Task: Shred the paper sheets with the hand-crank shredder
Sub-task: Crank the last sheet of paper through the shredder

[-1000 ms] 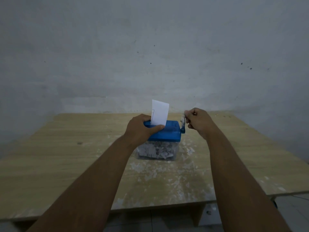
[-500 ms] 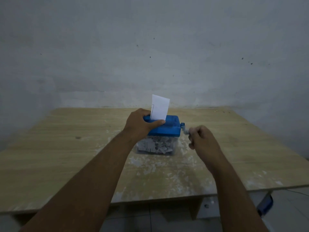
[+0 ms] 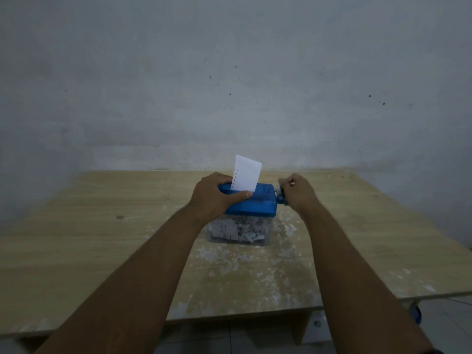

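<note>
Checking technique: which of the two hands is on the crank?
The right hand: it grips the crank at the right end of the blue lid. The left hand instead grips the lid beside the upright paper sheet.

A bare, dim room, hard to call more than a plain workspace: a stained grey wall [image 3: 229,72], a wooden bench [image 3: 89,238] dusted with paper scraps [image 3: 242,264], and a tiled floor [image 3: 447,323].
</note>
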The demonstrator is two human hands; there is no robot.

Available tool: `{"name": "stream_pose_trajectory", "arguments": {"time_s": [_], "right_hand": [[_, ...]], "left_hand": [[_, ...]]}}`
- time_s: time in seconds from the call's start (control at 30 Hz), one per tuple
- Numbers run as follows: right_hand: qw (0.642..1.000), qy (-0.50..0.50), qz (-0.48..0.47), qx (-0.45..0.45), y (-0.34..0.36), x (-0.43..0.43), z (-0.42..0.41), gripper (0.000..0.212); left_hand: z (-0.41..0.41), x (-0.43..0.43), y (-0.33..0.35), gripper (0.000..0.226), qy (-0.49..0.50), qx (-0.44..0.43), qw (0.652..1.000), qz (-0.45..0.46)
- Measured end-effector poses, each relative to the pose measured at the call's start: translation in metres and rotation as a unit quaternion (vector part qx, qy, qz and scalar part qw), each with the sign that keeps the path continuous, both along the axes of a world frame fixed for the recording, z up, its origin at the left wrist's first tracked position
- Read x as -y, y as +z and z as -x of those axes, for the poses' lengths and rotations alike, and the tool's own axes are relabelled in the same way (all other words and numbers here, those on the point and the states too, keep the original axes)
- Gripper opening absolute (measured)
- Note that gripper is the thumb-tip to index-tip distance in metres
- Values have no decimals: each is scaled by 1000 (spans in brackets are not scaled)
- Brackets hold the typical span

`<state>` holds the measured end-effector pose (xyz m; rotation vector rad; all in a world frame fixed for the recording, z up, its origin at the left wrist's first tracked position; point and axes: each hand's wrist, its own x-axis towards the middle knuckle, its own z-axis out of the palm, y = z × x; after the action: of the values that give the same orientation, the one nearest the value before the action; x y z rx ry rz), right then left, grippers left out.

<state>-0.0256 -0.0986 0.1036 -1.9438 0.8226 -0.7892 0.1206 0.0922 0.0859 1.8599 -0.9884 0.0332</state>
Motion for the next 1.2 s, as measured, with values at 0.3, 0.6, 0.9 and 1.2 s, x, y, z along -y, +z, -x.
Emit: {"name": "stream_pose_trajectory", "arguments": {"time_s": [0.3, 0.6, 0.9, 1.2], "right_hand": [[998, 5, -59, -35, -33, -1, 11, 27], [999, 13, -40, 31, -57, -54, 69, 29], [996, 50, 1, 73, 10, -32, 58, 11], [996, 52, -14, 78, 16, 6, 0, 19]], "left_hand": [[2, 1, 0, 64, 5, 4, 1000, -4], [8, 4, -2, 70, 50, 4, 999, 9], [4, 0, 3, 69, 42, 7, 999, -15], [3, 0, -2, 64, 24, 11, 1000, 3]]}}
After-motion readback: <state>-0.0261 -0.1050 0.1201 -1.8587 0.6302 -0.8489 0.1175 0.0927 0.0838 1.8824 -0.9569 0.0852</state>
